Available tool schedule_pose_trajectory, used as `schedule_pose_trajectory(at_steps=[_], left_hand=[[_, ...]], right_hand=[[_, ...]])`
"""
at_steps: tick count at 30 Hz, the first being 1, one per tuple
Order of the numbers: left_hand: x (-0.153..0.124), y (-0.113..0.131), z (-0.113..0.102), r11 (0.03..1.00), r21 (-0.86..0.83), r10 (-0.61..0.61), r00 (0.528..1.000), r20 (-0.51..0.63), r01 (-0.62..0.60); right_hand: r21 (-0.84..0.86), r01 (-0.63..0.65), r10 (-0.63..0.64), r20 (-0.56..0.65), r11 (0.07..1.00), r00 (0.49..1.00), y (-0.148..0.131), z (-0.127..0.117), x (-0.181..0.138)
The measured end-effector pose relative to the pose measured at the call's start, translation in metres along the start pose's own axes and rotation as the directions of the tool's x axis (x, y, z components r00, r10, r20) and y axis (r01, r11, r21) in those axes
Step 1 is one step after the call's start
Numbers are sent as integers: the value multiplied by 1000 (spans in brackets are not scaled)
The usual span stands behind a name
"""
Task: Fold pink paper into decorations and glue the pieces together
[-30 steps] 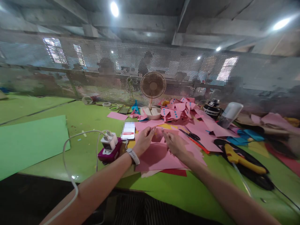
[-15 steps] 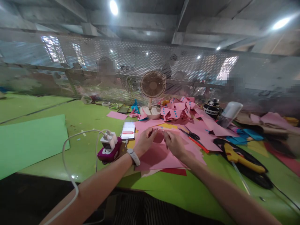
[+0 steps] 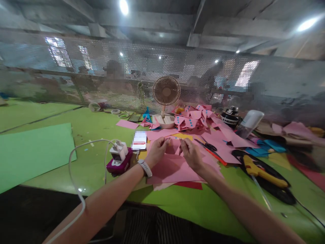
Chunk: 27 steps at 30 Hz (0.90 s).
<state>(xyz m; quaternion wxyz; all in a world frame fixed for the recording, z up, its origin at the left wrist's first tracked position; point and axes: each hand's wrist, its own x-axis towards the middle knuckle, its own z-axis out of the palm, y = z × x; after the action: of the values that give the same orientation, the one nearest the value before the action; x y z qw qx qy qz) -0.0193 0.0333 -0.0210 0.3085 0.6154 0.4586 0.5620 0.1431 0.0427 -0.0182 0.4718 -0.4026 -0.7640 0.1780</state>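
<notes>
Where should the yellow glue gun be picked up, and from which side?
Probably best by its long yellow handle, from above and the right: the glue gun lies flat on a black tray, with the handle reaching right and toward the wearer, uncovered.

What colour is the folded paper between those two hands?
The folded paper is pink; the head view shows it.

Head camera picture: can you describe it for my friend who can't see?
A person's left hand and right hand handle a pink paper piece over pink sheets on a green table. Behind: a fan and heaped pink cutouts; at right, a yellow tool.
</notes>
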Motion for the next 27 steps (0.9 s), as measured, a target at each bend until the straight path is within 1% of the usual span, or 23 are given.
schedule_pose_trajectory(at_steps=[2, 4, 5, 6, 8, 11, 13, 15, 16, 18, 20, 21, 22, 23, 24, 25, 26, 27], left_hand=[[1, 0, -1, 994, -66, -84, 996, -10, 83], [1, 1, -2, 979, -108, -176, 984, -15, 174], [1, 2, -2, 971, -118, -212, 977, -15, 209], [1, 3, -2, 964, -126, -239, 971, -8, 236], [1, 4, -3, 947, -166, -272, 962, 36, 274], [1, 5, -4, 923, -232, -283, 951, 125, 306], [1, 6, -5, 916, -235, -296, 943, 151, 325], [2, 7, -6, 913, -211, -323, 935, 145, 348], [2, 7, -6, 912, -200, -336, 931, 141, 359], [3, 7, -7, 908, -188, -352, 925, 143, 374], [4, 7, -6, 903, -202, -352, 923, 159, 379], [4, 7, -6, 901, -215, -347, 923, 163, 377], [5, 6, -6, 900, -227, -343, 925, 161, 373], [6, 6, -6, 899, -238, -339, 928, 153, 368], [6, 6, -5, 898, -245, -339, 929, 146, 366], [7, 5, -5, 897, -249, -341, 930, 139, 366], [8, 5, -6, 895, -257, -342, 931, 130, 365], [9, 6, -6, 894, -263, -340, 931, 134, 364]], right_hand=[[70, -33, 36, -44, 997, 998, -1, -2, 4], [190, -76, 93, -84, 979, 992, 0, -4, 12], [253, -105, 130, -83, 962, 988, 1, -6, 18], [308, -145, 171, -61, 940, 983, 2, -9, 24], [374, -252, 257, 38, 892, 966, 2, -18, 36], [367, -385, 341, 180, 847, 923, -1, -43, 48], [358, -426, 377, 201, 831, 904, -4, -65, 50], [339, -437, 402, 170, 833, 900, -2, -92, 45], [300, -435, 409, 150, 849, 900, 1, -107, 41], [146, -437, 419, 140, 887, 897, 15, -138, 28], [-65, -425, 430, 159, 903, 889, 38, -172, 11], [-183, -389, 415, 137, 903, 900, 51, -189, 1], [-335, -336, 388, 101, 880, 916, 64, -205, -9], [-509, -283, 372, 78, 813, 925, 76, -220, -20], [-646, -258, 375, 48, 719, 926, 87, -233, -30], [-724, -231, 393, 59, 649, 918, 96, -243, -41], [-768, -204, 399, 73, 607, 914, 104, -251, -50], [-789, -170, 391, 95, 591, 916, 109, -255, -59]])
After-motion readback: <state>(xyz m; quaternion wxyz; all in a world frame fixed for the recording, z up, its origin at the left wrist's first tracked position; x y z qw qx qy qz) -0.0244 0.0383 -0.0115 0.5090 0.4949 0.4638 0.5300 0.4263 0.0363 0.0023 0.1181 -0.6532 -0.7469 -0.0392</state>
